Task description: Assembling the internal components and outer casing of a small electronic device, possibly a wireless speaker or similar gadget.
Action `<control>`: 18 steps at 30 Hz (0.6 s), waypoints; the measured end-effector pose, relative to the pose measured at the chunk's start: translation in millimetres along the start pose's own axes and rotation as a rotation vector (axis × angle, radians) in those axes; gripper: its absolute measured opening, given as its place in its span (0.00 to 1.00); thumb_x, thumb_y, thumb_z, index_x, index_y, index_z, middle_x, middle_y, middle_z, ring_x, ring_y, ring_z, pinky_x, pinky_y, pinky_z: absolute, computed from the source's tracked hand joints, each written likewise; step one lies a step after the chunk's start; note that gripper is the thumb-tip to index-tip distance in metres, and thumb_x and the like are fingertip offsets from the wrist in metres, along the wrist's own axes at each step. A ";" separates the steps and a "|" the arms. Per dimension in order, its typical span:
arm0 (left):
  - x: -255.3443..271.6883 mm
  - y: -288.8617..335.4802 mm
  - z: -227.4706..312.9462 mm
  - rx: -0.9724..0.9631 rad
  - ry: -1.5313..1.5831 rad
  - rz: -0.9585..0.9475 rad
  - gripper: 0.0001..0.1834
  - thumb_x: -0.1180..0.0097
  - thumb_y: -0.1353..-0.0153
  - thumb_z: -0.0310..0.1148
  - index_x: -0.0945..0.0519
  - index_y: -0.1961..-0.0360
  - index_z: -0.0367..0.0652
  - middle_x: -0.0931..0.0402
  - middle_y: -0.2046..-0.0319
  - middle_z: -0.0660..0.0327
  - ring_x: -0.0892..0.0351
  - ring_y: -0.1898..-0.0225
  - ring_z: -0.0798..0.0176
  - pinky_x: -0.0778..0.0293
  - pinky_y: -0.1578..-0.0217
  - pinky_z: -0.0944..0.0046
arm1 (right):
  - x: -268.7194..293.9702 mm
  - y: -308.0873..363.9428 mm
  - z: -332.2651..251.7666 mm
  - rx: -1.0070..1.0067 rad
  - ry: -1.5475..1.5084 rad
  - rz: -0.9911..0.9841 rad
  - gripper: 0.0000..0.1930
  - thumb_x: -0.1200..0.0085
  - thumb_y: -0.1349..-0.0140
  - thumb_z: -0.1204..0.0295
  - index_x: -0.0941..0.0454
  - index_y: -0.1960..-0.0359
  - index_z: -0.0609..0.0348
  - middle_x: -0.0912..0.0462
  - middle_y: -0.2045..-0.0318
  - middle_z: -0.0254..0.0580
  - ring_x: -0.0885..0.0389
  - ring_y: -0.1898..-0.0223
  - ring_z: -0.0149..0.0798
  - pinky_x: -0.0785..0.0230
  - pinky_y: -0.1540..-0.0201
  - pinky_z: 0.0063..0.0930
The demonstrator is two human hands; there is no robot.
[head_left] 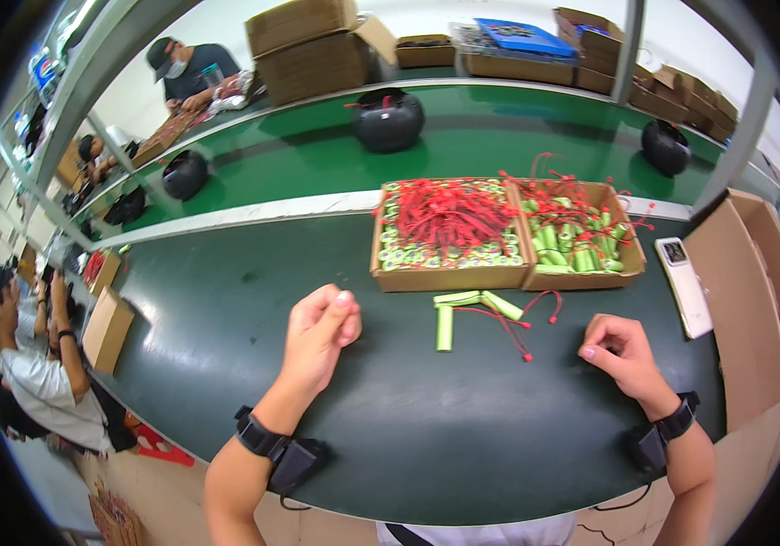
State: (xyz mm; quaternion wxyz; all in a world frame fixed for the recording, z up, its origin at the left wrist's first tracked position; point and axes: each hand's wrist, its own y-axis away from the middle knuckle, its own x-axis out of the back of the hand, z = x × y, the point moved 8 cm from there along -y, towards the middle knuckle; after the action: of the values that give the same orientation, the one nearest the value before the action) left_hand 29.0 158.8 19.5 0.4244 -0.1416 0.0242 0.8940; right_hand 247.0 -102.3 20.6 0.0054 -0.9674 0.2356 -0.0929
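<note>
My left hand is held over the dark green table in a loose fist, thumb against the fingers, with nothing seen in it. My right hand is also curled shut, its thumb near the fingertips, and no held thing shows. Between the hands lie light green cylindrical battery cells, with red wires ending in small red plugs. Just beyond, a cardboard box holds closely packed green cells under a heap of red wires. The smaller box beside it has loose wired cells.
A phone lies near an open cardboard box at the right edge. Behind the table runs a green conveyor belt with round black objects. A person works beyond it; another person is at the left.
</note>
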 end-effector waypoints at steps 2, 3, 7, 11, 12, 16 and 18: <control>-0.6 -0.5 -0.6 -0.019 -0.009 -0.002 0.15 0.54 0.32 0.38 0.33 0.76 0.44 0.41 0.84 0.69 0.47 0.83 0.75 0.48 0.79 0.72 | 2.0 1.2 0.5 0.023 0.020 -0.013 0.07 0.41 0.42 0.74 0.25 0.75 0.62 0.25 0.73 0.31 0.30 0.73 0.20 0.38 0.72 0.15; 2.4 0.7 -1.3 -0.024 -0.006 -0.016 0.17 0.55 0.31 0.39 0.34 0.77 0.45 0.42 0.85 0.70 0.48 0.83 0.75 0.49 0.80 0.72 | -0.7 0.0 1.0 0.038 0.039 -0.018 0.07 0.41 0.41 0.73 0.24 0.74 0.62 0.25 0.73 0.30 0.29 0.73 0.20 0.38 0.72 0.15; 22.4 9.4 4.7 -0.087 0.124 0.008 0.19 0.55 0.31 0.41 0.34 0.78 0.43 0.41 0.85 0.68 0.47 0.85 0.74 0.50 0.82 0.71 | -11.5 -6.7 5.8 0.059 0.023 -0.056 0.07 0.41 0.41 0.71 0.23 0.73 0.60 0.27 0.77 0.27 0.35 0.77 0.19 0.42 0.75 0.16; 13.7 1.2 -0.3 -0.071 0.064 0.129 0.16 0.51 0.33 0.40 0.30 0.75 0.41 0.34 0.83 0.65 0.38 0.82 0.72 0.44 0.80 0.71 | -5.6 -2.2 3.8 0.016 0.020 -0.030 0.08 0.41 0.41 0.70 0.24 0.73 0.60 0.28 0.78 0.26 0.37 0.77 0.18 0.43 0.75 0.16; 12.4 -0.3 -4.2 -0.075 0.014 0.084 0.14 0.49 0.34 0.39 0.29 0.73 0.41 0.33 0.82 0.64 0.37 0.81 0.71 0.43 0.79 0.71 | -5.3 -1.8 4.3 0.017 0.017 -0.035 0.08 0.41 0.40 0.70 0.24 0.73 0.60 0.28 0.78 0.25 0.37 0.77 0.17 0.43 0.75 0.16; 14.7 2.2 -3.2 -0.056 0.016 0.049 0.12 0.48 0.35 0.35 0.30 0.73 0.41 0.33 0.82 0.64 0.38 0.80 0.72 0.42 0.79 0.71 | -7.3 -4.5 4.3 0.034 0.002 -0.050 0.08 0.42 0.41 0.70 0.24 0.73 0.61 0.29 0.78 0.26 0.38 0.78 0.18 0.44 0.76 0.16; 11.6 2.5 1.5 -0.075 0.052 0.056 0.15 0.51 0.33 0.36 0.33 0.76 0.43 0.35 0.84 0.66 0.41 0.82 0.73 0.45 0.80 0.72 | -6.8 -4.8 2.7 0.039 0.010 -0.047 0.08 0.42 0.41 0.70 0.24 0.73 0.61 0.28 0.78 0.26 0.38 0.78 0.18 0.44 0.76 0.16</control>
State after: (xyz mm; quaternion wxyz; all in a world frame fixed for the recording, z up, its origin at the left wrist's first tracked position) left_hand 19.8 166.1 17.5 0.3927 -0.1796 0.0057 0.9019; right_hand 243.7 -95.0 17.0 0.0208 -0.9719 0.2110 -0.1022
